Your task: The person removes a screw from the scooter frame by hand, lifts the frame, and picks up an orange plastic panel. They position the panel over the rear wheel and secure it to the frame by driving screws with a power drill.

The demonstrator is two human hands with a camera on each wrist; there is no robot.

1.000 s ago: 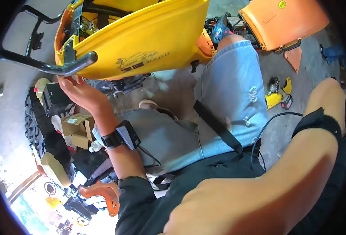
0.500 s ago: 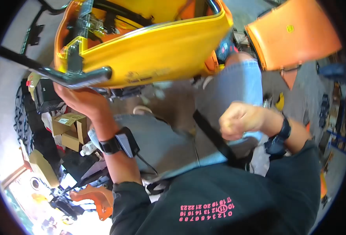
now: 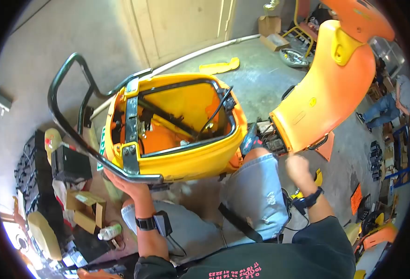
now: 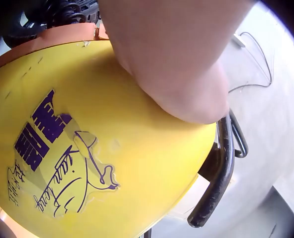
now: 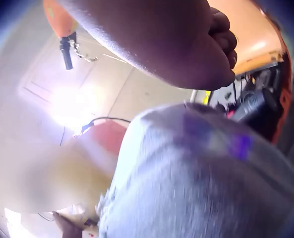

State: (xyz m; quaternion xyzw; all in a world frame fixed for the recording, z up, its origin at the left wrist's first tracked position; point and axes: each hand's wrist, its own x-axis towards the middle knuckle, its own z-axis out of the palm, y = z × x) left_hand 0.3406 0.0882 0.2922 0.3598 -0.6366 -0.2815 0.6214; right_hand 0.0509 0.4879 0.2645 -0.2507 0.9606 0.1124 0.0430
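The yellow shell (image 3: 186,165), open on top with an orange inside, has a black tube rail (image 3: 88,149) along its left end. My left hand (image 3: 126,183) is under that rail against the shell's lower side, its fingers hidden. In the left wrist view the hand (image 4: 186,89) rests against the yellow surface (image 4: 132,163) beside the black tube (image 4: 219,183). To the right of my knee, my right hand (image 3: 298,168) is raised near the lower edge of the orange seat-like panel (image 3: 316,102). Curled fingers of the right hand (image 5: 186,44) show in the right wrist view, with nothing visible in them.
A cardboard box (image 3: 86,211), a bottle (image 3: 109,231) and a black box (image 3: 72,163) lie at the left. A yellow piece (image 3: 219,66) is on the floor behind the shell. Another person (image 3: 386,109) is at the far right. A blue tool (image 3: 248,140) sits beyond my knee.
The head view has tilted up, showing the wall, door and floor behind. My right hand has moved outward from above my lap towards the orange panel. My left hand stays by the rail.
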